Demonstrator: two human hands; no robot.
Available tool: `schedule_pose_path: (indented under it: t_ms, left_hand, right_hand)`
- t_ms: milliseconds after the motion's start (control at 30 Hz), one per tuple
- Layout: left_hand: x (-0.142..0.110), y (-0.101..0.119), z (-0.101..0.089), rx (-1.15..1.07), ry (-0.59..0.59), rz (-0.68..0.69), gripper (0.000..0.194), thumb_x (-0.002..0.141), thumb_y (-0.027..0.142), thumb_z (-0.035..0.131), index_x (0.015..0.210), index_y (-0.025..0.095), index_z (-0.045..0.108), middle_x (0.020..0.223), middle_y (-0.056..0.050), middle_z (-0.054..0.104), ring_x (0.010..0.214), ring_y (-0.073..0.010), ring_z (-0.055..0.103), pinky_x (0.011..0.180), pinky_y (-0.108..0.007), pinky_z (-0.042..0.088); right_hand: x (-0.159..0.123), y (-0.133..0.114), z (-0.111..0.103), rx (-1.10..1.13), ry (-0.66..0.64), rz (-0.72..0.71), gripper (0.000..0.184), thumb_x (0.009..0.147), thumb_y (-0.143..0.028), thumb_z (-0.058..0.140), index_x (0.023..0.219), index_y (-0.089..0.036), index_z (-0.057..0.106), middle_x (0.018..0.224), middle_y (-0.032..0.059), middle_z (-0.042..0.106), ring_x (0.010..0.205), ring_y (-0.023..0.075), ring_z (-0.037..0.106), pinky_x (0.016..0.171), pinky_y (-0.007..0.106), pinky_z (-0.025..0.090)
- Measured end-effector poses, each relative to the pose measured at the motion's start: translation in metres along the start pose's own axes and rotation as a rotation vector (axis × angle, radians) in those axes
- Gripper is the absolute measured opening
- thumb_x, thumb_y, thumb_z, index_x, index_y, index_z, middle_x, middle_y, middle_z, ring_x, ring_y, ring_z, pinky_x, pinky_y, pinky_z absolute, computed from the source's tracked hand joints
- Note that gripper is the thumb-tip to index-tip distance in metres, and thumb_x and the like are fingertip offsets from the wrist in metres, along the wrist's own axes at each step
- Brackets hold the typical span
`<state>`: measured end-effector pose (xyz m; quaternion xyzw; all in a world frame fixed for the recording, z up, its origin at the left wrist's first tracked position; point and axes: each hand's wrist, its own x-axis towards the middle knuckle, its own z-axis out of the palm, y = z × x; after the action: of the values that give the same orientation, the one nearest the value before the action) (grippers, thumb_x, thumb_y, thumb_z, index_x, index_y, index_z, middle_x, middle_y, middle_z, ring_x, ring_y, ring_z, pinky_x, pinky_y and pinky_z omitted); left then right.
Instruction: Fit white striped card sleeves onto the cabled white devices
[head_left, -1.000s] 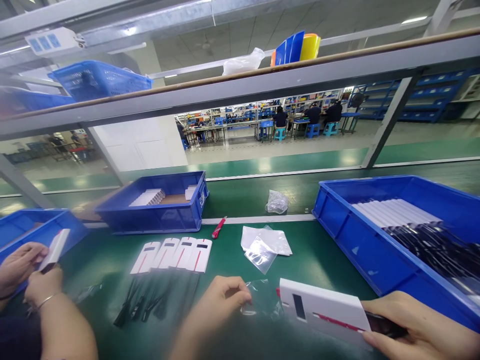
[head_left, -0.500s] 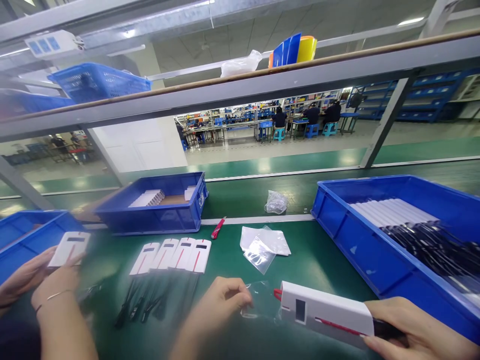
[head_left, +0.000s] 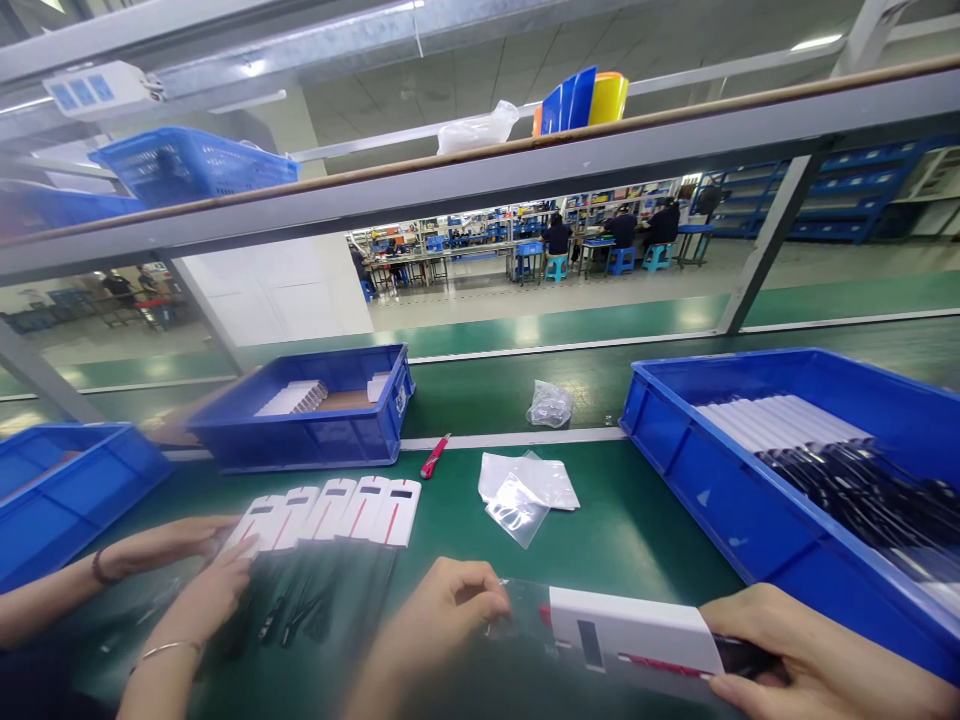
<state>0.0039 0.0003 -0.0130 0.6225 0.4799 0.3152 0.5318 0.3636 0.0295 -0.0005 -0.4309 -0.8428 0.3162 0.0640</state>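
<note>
My left hand [head_left: 450,615] is closed, its thumb and fingertips pinching the edge of a clear plastic bag [head_left: 523,603]. My right hand [head_left: 795,650] grips a white cardboard sleeve pack [head_left: 645,625] by its right end, where a black handle [head_left: 744,656] sticks out. A dark window and a red strip mark the pack's face. Its left end, with a bit of red showing, lies within the bag's mouth. What the sleeve encloses is mostly hidden. Behind my hands, loose clear bags [head_left: 520,512] rest on white sheets [head_left: 555,482].
On the left, a co-worker's hands [head_left: 214,590] touch the end of a row of similar packs [head_left: 397,515]. A red utility knife [head_left: 435,457] lies behind them. Blue bins stand at right [head_left: 697,475] and back left [head_left: 300,455]. Crumpled plastic [head_left: 551,404] sits farther back.
My right hand has shifted the pack left, its front end entering the bag. The co-worker's hands have moved right, bringing another pack to the left end of the row.
</note>
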Motion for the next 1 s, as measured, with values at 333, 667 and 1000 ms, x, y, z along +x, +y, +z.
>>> schedule_pose_path:
  t_ms: [333, 667, 1000]
  left_hand:
    - [0.002, 0.002, -0.001, 0.009, 0.014, 0.043, 0.036, 0.090, 0.047, 0.062, 0.075, 0.015, 0.070, 0.076, -0.004, 0.067, 0.079, -0.0185, 0.061, 0.075, -0.027, 0.047]
    - [-0.059, 0.024, -0.107, 0.029, 0.044, 0.112, 0.034, 0.088, 0.057, 0.061, 0.085, 0.026, 0.074, 0.084, -0.003, 0.069, 0.098, -0.0226, 0.065, 0.075, -0.032, 0.050]
    - [-0.001, 0.014, 0.011, 0.102, -0.011, 0.017, 0.033, 0.089, 0.025, 0.062, 0.120, 0.026, 0.072, 0.078, 0.002, 0.067, 0.072, -0.0136, 0.056, 0.069, -0.022, 0.040]
  right_hand:
    - [0.000, 0.004, -0.002, -0.031, -0.050, 0.015, 0.010, 0.083, -0.030, 0.062, 0.075, -0.026, 0.059, 0.064, -0.0050, 0.050, 0.056, 0.0169, 0.040, 0.050, 0.030, 0.025]
    - [0.003, -0.010, -0.006, -0.065, -0.079, 0.034, 0.014, 0.080, -0.022, 0.060, 0.069, -0.023, 0.051, 0.060, -0.0078, 0.044, 0.054, 0.0128, 0.033, 0.049, 0.028, 0.024]
    - [0.004, -0.016, -0.008, -0.047, -0.096, 0.028, 0.014, 0.087, -0.030, 0.058, 0.075, -0.023, 0.059, 0.063, -0.0063, 0.047, 0.055, 0.0135, 0.035, 0.051, 0.028, 0.024]
